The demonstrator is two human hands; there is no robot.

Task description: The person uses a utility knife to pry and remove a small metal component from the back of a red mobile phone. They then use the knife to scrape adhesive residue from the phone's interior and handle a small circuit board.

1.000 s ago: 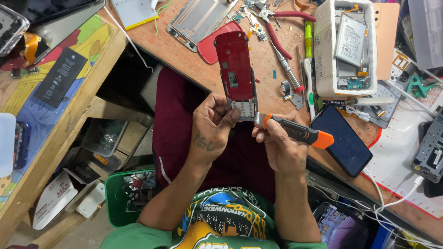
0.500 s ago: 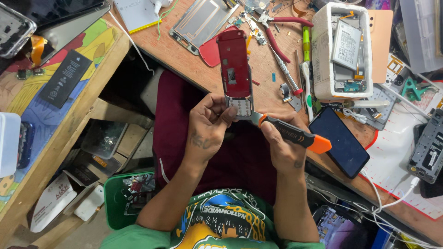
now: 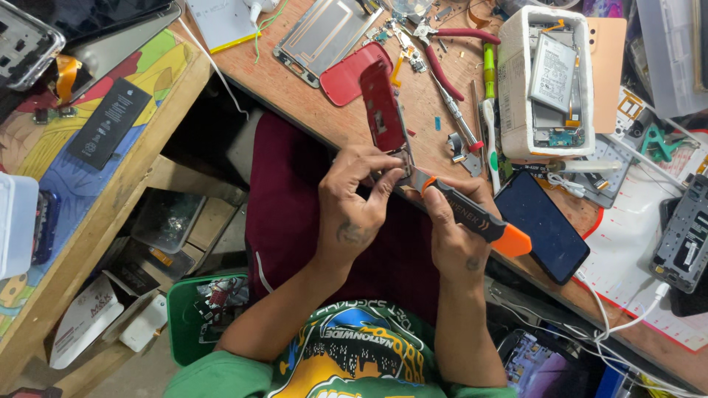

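Head view, the only one I have: I look down over a cluttered wooden workbench (image 3: 310, 110) that runs from the far left to the near right. My left hand (image 3: 354, 206) is closed in a pinch on the near end of a red phone frame (image 3: 383, 114), thumb and fingers pressed on either side of its lower edge. The frame stands tilted on its edge, rising away from the grip toward the far side, so nearly all of it lies beyond my fingertips and only the near end sits inside them. It is lifted clear above the edge of the bench, over my dark red lap.

My right hand (image 3: 453, 228) is wrapped shut around a pry tool with a black and orange handle (image 3: 479, 220). The handle points out to the near right, its orange end sticking past my palm. The metal tip meets the near end of the frame just right of my left thumb; I cannot tell whether it is under a seam.

On the bench just beyond the frame lies a red back cover (image 3: 350, 74), with a metal mid-frame plate (image 3: 324, 33) farther off. To the right lie red-handled pliers (image 3: 453, 51) and a white foam box (image 3: 546, 81) holding a battery. A dark phone screen (image 3: 542, 225) lies just right of my right hand, near the handle's orange end.
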